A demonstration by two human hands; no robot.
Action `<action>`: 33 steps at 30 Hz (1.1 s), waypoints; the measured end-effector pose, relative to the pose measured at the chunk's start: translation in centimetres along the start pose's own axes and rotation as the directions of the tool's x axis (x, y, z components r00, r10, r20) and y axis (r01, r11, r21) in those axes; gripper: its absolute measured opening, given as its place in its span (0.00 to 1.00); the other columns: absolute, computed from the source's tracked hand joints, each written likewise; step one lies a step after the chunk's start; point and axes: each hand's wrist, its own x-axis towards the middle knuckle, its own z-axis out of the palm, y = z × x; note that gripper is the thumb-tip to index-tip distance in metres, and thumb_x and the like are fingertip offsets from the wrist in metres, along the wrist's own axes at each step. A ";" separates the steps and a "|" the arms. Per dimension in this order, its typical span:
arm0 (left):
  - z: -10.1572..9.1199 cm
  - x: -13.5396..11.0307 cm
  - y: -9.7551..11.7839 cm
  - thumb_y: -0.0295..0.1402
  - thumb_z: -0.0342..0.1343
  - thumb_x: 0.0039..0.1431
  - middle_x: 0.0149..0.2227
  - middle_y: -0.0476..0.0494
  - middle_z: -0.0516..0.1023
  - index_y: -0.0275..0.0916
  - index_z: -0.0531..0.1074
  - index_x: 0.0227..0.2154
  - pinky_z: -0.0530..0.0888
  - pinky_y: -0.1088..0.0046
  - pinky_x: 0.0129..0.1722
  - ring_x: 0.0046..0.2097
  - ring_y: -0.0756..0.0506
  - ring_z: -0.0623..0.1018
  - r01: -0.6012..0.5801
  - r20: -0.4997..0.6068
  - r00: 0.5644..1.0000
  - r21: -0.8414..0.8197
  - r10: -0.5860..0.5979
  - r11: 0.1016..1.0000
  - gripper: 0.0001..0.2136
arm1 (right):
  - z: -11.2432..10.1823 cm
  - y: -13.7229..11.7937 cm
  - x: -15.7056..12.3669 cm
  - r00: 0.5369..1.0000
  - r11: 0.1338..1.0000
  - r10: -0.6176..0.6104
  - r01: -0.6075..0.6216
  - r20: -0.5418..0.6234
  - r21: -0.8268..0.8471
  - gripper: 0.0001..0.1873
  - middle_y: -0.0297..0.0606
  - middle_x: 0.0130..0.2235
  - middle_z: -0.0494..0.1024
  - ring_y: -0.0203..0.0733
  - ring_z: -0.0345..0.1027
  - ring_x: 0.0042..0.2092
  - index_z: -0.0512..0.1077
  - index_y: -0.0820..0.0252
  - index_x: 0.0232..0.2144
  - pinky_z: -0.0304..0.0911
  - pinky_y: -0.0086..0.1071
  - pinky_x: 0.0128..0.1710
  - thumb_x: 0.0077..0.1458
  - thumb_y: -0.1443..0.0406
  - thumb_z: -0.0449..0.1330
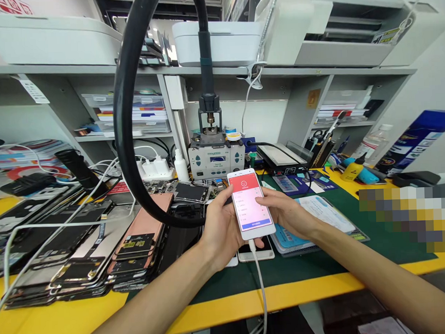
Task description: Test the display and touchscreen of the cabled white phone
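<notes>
My left hand (220, 230) grips a white smartphone (251, 205) from its left side and below. The lit screen shows a red header over a pale list. A white cable (261, 282) is plugged into the phone's bottom end and runs down over the table's front edge. My right hand (287, 211) steadies the phone's right edge, and its thumb rests on the screen. Both hands hover over the green mat (313, 261), above another white phone (255, 255) lying flat.
Stacks of opened phones and back covers (83, 250) fill the left of the yellow table (67, 323). A thick black hose (124, 121) loops up from there. A rework station (216, 160) stands behind the phone, with tools and bottles (354, 169) at right. Shelves stand behind.
</notes>
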 end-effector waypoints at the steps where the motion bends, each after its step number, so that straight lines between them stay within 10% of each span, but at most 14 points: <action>1: 0.0 0.0 0.0 0.54 0.43 0.60 0.34 0.34 0.77 0.31 0.72 0.49 0.75 0.63 0.24 0.31 0.39 0.76 -0.003 0.004 1.000 0.005 0.003 1.000 0.30 | 0.0 0.0 0.0 1.000 1.000 -0.001 0.001 0.007 0.017 0.16 0.37 0.36 0.80 0.40 0.74 0.34 0.72 0.57 0.47 0.68 0.31 0.31 0.57 0.61 0.59; 33: 0.1 0.0 0.0 0.53 0.43 0.60 0.34 0.35 0.77 0.32 0.72 0.50 0.75 0.62 0.24 0.31 0.39 0.76 0.000 0.002 1.000 0.003 0.000 1.000 0.30 | 0.1 0.1 0.1 1.000 1.000 0.010 -0.009 -0.028 0.027 0.18 0.39 0.40 0.80 0.41 0.74 0.35 0.71 0.56 0.51 0.68 0.32 0.33 0.58 0.60 0.58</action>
